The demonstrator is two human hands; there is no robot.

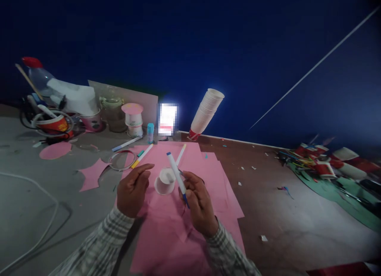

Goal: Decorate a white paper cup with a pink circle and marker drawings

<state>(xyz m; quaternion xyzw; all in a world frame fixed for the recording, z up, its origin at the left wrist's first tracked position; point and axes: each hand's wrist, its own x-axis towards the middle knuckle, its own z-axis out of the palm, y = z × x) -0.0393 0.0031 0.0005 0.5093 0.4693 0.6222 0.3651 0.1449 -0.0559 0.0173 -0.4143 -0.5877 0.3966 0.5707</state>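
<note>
My right hand point(198, 202) grips a white marker with blue ends point(177, 174), held slanted above the pink paper sheets point(175, 228). My left hand point(133, 190) hovers just left of a small white paper cup point(165, 181) that lies on its side on the pink paper; its fingers are curled with thumb and forefinger together, and I cannot make out anything in them. The cup sits between both hands. Behind it lie a yellow-tipped marker point(142, 156) and another marker point(180, 154).
A leaning stack of paper cups point(206, 111) stands at the back. A glue stick point(150, 133), pink-lidded cups point(132, 119), a jar, a bowl of tools point(52, 123) and a tape ring point(122, 160) crowd the back left. Cups and scraps lie on green paper point(333, 173) at right. A white cable point(44, 224) runs at left.
</note>
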